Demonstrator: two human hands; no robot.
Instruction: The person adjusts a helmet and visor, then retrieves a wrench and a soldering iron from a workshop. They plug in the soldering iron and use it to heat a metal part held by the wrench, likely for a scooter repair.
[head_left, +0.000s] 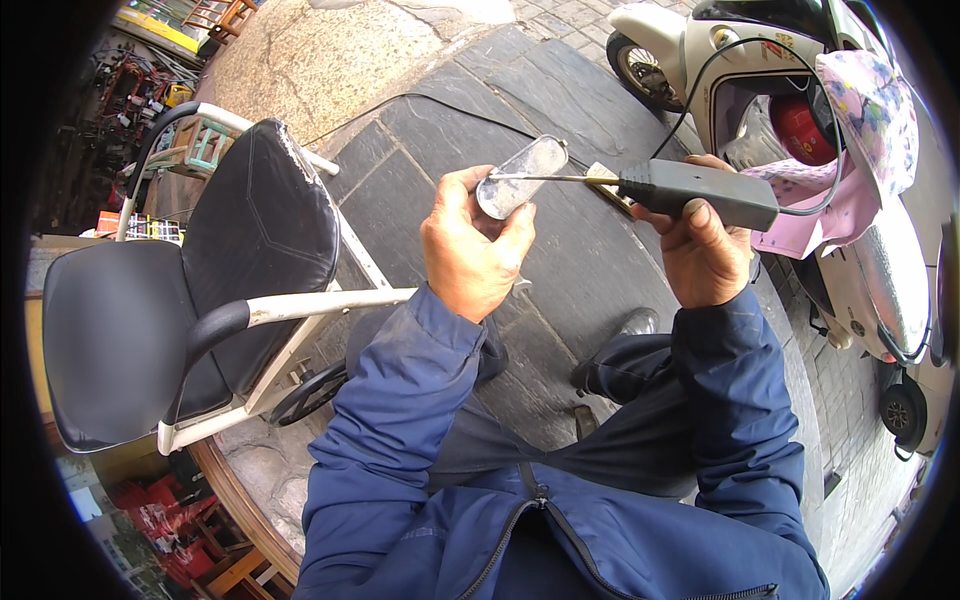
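In the upper middle my left hand (468, 250) pinches a small oval metal tin (530, 172) by its lower end, thumb and fingers on its rim. The tin is tilted, with a grey, worn-looking face turned up. My right hand (708, 255) is closed around the black boxy handle of a corded tool (700, 190) that looks like a soldering iron. Its thin metal rod points left and crosses over the tin, the tip lying close to my left fingers. Whether the tip touches the tin I cannot tell. A black cord leaves the handle's right end.
A black padded chair (270, 230) with white metal arms stands at the left. A white scooter (760, 90) is at the right, a pink patterned cloth (870, 140) hanging on it. The cord (455, 112) trails over grey paving (400, 160). A car wheel (903, 415) shows far right.
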